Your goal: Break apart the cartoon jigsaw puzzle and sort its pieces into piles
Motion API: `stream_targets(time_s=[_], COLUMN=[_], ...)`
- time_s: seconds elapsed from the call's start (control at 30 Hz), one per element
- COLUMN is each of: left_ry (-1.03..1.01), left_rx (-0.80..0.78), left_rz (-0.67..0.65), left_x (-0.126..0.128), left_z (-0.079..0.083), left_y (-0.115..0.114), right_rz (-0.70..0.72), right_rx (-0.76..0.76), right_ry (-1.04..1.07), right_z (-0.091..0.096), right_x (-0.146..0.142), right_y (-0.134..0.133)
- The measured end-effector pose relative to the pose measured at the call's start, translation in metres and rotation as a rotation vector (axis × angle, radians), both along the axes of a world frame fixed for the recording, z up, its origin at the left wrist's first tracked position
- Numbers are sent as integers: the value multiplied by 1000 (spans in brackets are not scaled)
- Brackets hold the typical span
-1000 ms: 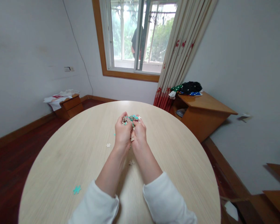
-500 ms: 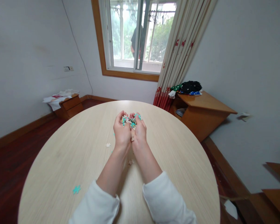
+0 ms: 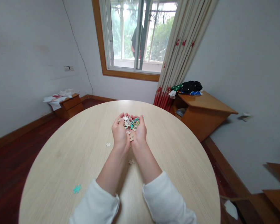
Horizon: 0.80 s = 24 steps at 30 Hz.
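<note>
1. Right up close, two white sleeves (image 3: 95, 205) come in over the near edge of the round table (image 3: 182, 161), bare forearms running forward side by side.
2. Off by the left sleeve, one teal piece (image 3: 77, 189) lies flat on the tabletop, well apart from everything else.
3. Between the two forearms, a beige piece (image 3: 131, 161) sits on the wood, below the wrists.
4. Now the hands: the left hand (image 3: 119, 134) and the right hand (image 3: 140, 132) are pressed edge to edge, palms up, fingers curled, forming one bowl raised above the table's middle.
5. In that bowl sits the heap of puzzle pieces (image 3: 130, 123), a jumble of teal, beige and white. Both hands cradle it, and one beige piece pokes down where the palms meet.
6. Just left of the left hand, a white piece (image 3: 108, 144) rests on the table on its own.
7. Past the table, on the right, a wooden desk (image 3: 205, 109) stands against the wall with a pile of clothes (image 3: 189, 87) on top. Beside it hangs a striped curtain (image 3: 179, 56) with red at the hem.
8. Over on the left wall, a low cabinet (image 3: 71, 105) carries a white cloth (image 3: 57, 99).
9. Farthest off, the window (image 3: 135, 34) glows green, and a person (image 3: 135, 40) stands outside it, partly hidden by the frame.
</note>
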<state>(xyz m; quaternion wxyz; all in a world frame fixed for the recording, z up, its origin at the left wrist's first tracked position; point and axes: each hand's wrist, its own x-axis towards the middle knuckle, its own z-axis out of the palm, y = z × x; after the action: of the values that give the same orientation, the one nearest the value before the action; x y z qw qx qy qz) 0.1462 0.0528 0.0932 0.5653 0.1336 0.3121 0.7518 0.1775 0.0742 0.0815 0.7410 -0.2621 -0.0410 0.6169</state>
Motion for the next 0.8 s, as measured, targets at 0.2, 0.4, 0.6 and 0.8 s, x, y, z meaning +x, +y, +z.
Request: stream_targets(time_s=[0.2, 0.4, 0.6, 0.8], left_ry=[19, -31, -102, -202], left_rx=[30, -30, -100, -131], left_rz=[-45, -52, -81, -140], left_x=[-2, -1, -1, -3], left_z=[-2, 3, 5, 0], left_y=[1, -1, 0, 6], right_rz=[33, 39, 49, 3], right_rx=[15, 11, 32, 108], right_ry=[73, -20, -68, -125], right_z=[-4, -10, -14, -10], right_x=[4, 5, 6, 4], right_y=[5, 7, 8, 6])
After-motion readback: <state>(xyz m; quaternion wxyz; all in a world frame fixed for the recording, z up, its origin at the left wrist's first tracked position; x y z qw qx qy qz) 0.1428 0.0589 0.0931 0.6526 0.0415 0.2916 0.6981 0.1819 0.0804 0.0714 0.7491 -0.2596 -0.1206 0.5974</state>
